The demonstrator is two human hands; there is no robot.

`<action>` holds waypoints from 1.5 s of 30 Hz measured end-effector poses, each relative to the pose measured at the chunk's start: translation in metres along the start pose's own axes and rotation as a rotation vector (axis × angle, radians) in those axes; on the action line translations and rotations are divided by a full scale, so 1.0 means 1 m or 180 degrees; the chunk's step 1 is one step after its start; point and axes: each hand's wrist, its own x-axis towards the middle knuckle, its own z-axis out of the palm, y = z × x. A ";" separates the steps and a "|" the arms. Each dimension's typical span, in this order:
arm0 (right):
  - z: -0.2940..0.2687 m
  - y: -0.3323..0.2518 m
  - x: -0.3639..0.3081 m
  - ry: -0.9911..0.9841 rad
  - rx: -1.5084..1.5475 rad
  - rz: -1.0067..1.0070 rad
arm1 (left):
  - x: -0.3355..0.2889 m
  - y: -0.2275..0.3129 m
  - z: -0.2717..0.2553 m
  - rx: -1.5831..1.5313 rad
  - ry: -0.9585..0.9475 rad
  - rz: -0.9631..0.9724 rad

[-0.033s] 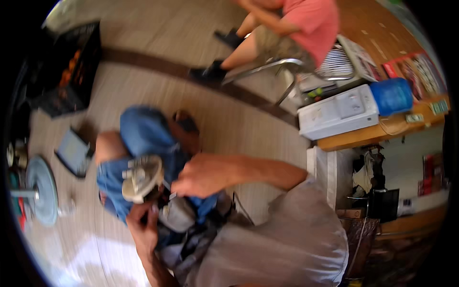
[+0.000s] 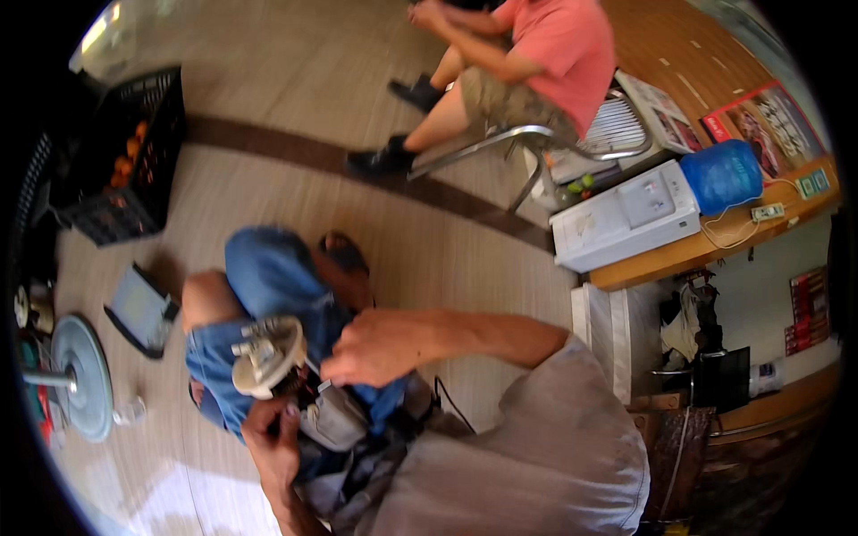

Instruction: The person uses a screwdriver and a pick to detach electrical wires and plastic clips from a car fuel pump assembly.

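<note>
On my lap, over blue denim shorts, a cream round plastic flange with pipe stubs (image 2: pixel 271 357) stands tilted; it looks like the top of a fuel pump unit. My left hand (image 2: pixel 273 438) is closed just below it, the fingertips pinching at its underside. From the right, my right hand (image 2: pixel 371 348) comes in with its fingers curled together. A thin pale piece shows by those fingertips, but what they grip is hidden. Below the hands lies a rounded grey part (image 2: pixel 335 420); whether it joins the flange I cannot tell.
A black crate (image 2: pixel 125 170) with orange items stands at the far left. Nearer are a grey tray-like object (image 2: pixel 143 311), a round blue-grey base with a pole (image 2: pixel 82 380) and a small clear cup (image 2: pixel 130 411). A seated person (image 2: pixel 554 62) and a white water dispenser (image 2: pixel 626 214) are far right.
The whole view has shifted, so the room and my hands appear slightly lower, and the picture is sharper. Both hands keep about the same place at the flange.
</note>
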 end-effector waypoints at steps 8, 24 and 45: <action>0.001 -0.022 -0.001 0.0250 0.0075 0.0198 | -0.001 0.002 -0.015 0.0482 -0.0177 0.0604; 0.088 -0.094 -0.037 0.1916 0.0727 0.1346 | -0.001 0.015 0.006 0.0112 0.0012 0.0604; 0.121 -0.109 -0.020 0.2599 0.0190 0.1496 | -0.006 0.014 0.014 0.0361 0.0241 0.0818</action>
